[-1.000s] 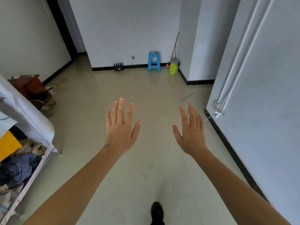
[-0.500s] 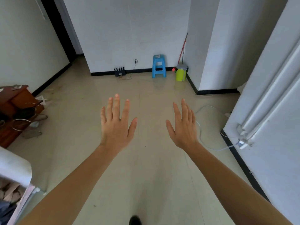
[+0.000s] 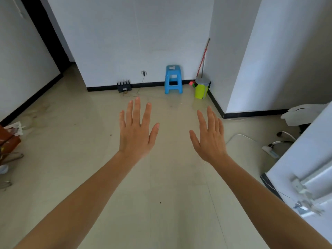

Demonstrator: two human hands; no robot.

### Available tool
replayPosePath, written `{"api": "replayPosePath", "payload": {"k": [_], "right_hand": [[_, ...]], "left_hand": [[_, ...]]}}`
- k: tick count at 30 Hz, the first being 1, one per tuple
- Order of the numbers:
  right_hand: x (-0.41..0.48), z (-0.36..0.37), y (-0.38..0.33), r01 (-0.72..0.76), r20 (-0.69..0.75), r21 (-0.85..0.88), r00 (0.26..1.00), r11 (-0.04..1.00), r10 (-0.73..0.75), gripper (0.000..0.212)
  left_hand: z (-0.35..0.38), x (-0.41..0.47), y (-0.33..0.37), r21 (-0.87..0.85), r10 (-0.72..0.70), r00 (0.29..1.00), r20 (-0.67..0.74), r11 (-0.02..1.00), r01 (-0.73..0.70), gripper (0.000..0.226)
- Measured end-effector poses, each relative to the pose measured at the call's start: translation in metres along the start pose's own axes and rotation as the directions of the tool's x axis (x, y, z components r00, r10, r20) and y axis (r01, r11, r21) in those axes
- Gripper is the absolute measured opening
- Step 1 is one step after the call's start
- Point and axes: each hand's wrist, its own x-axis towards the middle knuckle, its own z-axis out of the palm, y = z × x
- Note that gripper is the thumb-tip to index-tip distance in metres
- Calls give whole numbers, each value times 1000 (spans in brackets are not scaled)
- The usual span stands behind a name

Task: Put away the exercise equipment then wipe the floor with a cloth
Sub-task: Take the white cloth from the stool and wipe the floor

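A person's bare arms reach out over a pale tiled floor (image 3: 71,159) in a sparsely furnished room. At the far left stands a brown cabinet (image 3: 8,141) with wire hangers (image 3: 12,157) beside it; a black router (image 3: 124,86) sits against the back wall. The left hand (image 3: 136,130) hovers palm down, its fingers (image 3: 137,112) straight and slightly spread, holding nothing. Beyond it is a blue stool (image 3: 172,79). The right hand (image 3: 209,139) is likewise empty, its fingers (image 3: 211,119) straight and close together, thumb apart. A green bin (image 3: 202,88) and a broom handle (image 3: 203,58) occupy the corner; a white cable (image 3: 239,136) trails across the floor toward a white door (image 3: 305,159) at the right, with a white bag (image 3: 303,114) behind it. No exercise equipment and no cloth can be seen, so the work appears to be at its very start: finding the gear. That is best done by sweeping the gaze along the walls and corners with both hands free, and stepping clear of the loose cable.
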Motion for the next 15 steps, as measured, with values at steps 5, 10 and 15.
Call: {"api": "replayPosePath", "payload": {"k": [5, 10, 15], "right_hand": [[115, 78, 61, -24, -34, -12, 999, 1000, 23, 71], [252, 177, 131, -63, 6, -31, 998, 998, 63, 74], [393, 238, 171, -70, 26, -14, 997, 997, 70, 74]], "left_hand": [[111, 120, -20, -32, 66, 998, 18, 997, -65, 67], [236, 257, -39, 2, 52, 995, 89, 999, -52, 67], [311, 379, -72, 37, 84, 990, 113, 995, -89, 67]]}}
